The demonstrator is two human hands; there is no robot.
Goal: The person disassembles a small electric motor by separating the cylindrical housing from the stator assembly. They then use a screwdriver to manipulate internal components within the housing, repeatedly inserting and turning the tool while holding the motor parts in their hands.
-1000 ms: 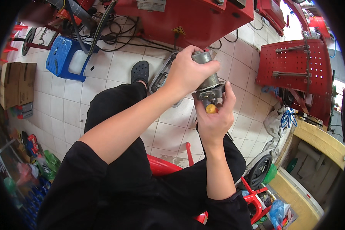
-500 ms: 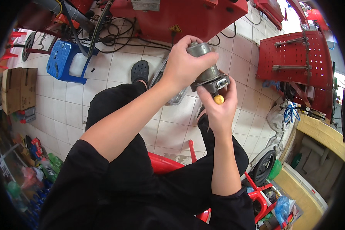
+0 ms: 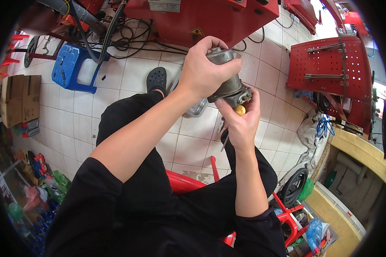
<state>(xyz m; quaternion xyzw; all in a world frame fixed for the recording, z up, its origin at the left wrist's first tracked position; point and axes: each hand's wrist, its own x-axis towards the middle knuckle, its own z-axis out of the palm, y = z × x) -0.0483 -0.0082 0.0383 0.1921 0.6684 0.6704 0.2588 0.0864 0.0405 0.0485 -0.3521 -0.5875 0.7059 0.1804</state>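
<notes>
Nearest, a red stool (image 3: 182, 182) shows between the black-clad legs (image 3: 135, 175). Beyond it, the right hand (image 3: 244, 125) curls round the lower end of a grey metal cylinder (image 3: 228, 87), thumb against its dark bracket (image 3: 235, 99); a yellow knob (image 3: 240, 110) shows between thumb and fingers, and a thin rod (image 3: 224, 144) pokes out below, though whether they are one tool I cannot tell. The left hand (image 3: 201, 73) clasps the upper part, thumb across the side, its other fingertips hidden. The cylinder is tilted, held up off the floor (image 3: 188, 147), beside the right edge of a tray (image 3: 196, 109) in this view. It looks heavy and stiff, perhaps slippery if oily, and hardly fragile; the barrel suits a full wrap, with the bracket steadied from below. Farther off stand a blue stool (image 3: 67, 66) and, by the cables (image 3: 126, 40), a red machine (image 3: 227, 21).
</notes>
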